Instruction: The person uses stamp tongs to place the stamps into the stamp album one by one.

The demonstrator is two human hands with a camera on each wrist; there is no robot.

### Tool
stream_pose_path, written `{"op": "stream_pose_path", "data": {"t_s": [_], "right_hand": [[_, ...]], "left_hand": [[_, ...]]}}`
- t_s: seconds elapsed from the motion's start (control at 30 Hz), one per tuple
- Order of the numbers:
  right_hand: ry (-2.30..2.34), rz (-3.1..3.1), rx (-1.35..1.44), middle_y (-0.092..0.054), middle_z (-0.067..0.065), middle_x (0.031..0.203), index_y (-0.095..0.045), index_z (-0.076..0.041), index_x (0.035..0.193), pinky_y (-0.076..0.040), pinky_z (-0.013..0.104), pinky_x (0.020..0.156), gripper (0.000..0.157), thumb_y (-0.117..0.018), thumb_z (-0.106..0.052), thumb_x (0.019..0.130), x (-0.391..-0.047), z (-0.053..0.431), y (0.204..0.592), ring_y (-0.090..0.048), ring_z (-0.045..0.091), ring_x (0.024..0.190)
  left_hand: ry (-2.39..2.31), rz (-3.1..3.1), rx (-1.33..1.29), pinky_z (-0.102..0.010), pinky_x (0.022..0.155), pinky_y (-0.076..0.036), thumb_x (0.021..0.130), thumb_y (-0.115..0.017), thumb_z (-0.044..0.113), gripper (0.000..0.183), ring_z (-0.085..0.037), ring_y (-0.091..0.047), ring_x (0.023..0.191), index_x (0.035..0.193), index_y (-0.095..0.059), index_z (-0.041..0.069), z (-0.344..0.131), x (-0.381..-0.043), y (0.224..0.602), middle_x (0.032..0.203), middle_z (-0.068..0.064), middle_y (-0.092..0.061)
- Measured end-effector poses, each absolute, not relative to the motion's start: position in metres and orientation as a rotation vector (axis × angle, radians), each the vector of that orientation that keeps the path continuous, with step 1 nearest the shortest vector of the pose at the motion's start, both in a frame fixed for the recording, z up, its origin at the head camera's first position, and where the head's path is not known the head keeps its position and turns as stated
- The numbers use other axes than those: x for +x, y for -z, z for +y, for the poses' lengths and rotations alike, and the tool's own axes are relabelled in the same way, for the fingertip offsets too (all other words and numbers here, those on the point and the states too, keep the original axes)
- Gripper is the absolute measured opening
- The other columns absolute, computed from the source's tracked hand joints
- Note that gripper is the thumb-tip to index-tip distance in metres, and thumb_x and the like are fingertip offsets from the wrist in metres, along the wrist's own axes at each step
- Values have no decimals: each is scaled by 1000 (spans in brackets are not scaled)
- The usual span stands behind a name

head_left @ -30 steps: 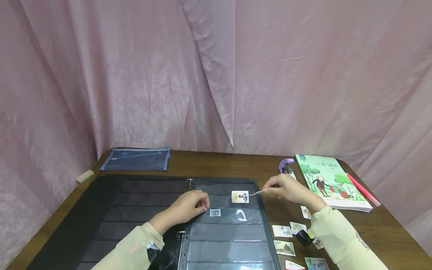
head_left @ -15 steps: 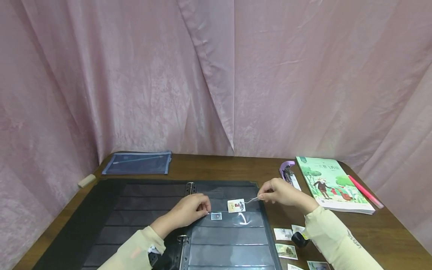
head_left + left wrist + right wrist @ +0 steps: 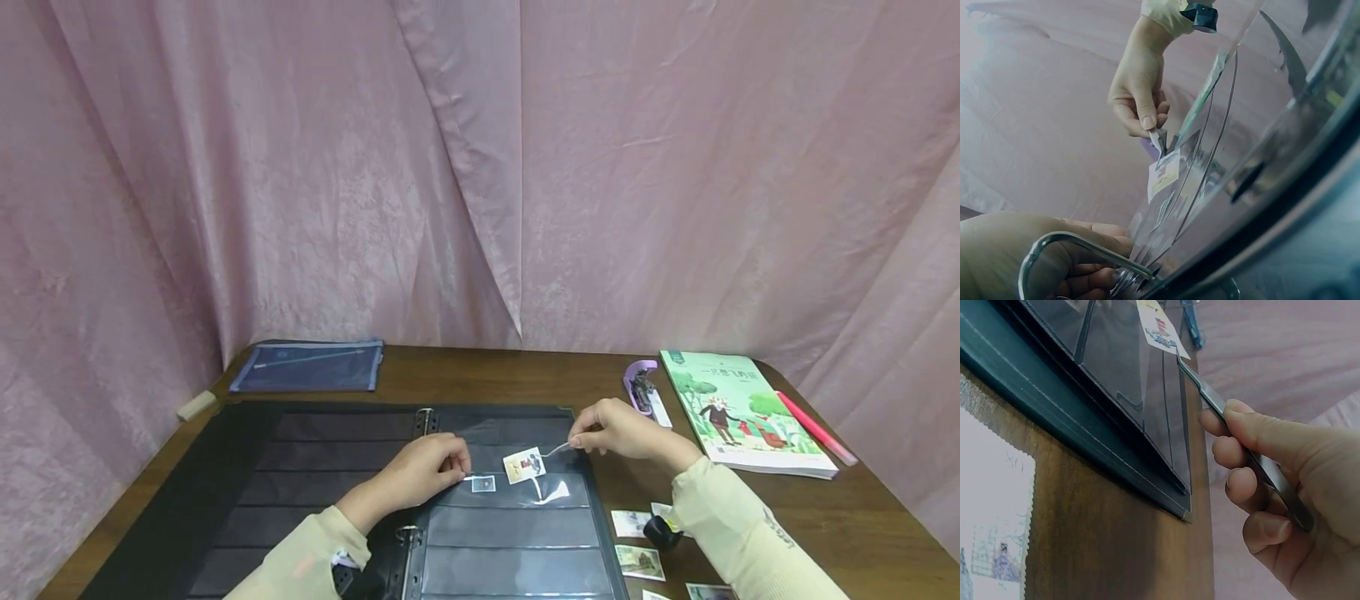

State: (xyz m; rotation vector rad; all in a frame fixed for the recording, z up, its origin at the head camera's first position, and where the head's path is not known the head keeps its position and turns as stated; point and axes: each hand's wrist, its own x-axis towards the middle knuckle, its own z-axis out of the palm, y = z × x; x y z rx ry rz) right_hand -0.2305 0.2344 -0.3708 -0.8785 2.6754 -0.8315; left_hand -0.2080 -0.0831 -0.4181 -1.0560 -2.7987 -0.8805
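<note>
My right hand (image 3: 618, 427) pinches a pair of metal tweezers (image 3: 1266, 469) between thumb and fingers. Their bent tips grip one edge of a white-bordered postage stamp (image 3: 523, 465) with a small coloured picture. The stamp is tilted, above the right page of a black stamp album (image 3: 517, 527). Near the ring spine, my left hand (image 3: 412, 471) has curled fingers pinching the edge of a clear pocket strip (image 3: 1141, 247); the exact contact is partly hidden. Just right of those fingertips, a smaller blue-edged stamp (image 3: 483, 484) lies at a pocket row.
Several loose stamps (image 3: 639, 562) lie right of the album, near a black round object (image 3: 663, 533). Farther back are a purple stapler-like item (image 3: 640, 386), a green picture book (image 3: 738, 408) and a red pen (image 3: 816, 427). A blue mesh pouch (image 3: 307, 367) lies back left.
My right hand has carried the tweezered stamp left and toward me, and the stamp has tilted. My left hand stays near the same spot. The head view has shifted slightly.
</note>
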Motion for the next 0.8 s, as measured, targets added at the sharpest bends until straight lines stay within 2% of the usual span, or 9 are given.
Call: {"op": "stream_pose_path", "data": {"t_s": [0.53,0.8], "right_hand": [[783,2690,-848,-59,-2,62,-69,-10,80,-43,20,47,12,-62,-19,83,-220,235,373,-47,0,50],[756,2650,-857,-62,-3,65,-69,-12,80,-45,20,50,11,-62,-20,83,-221,233,372,-51,3,54]], "left_hand": [[864,-2783,-1059,-15,61,-40,80,-65,14,12,1,-45,66,76,-57,21,-81,-209,419,71,13,-50],[862,-2795,-1049,-16,60,-40,80,-65,14,13,1,-45,66,76,-57,22,-83,-209,421,72,13,-50]]}}
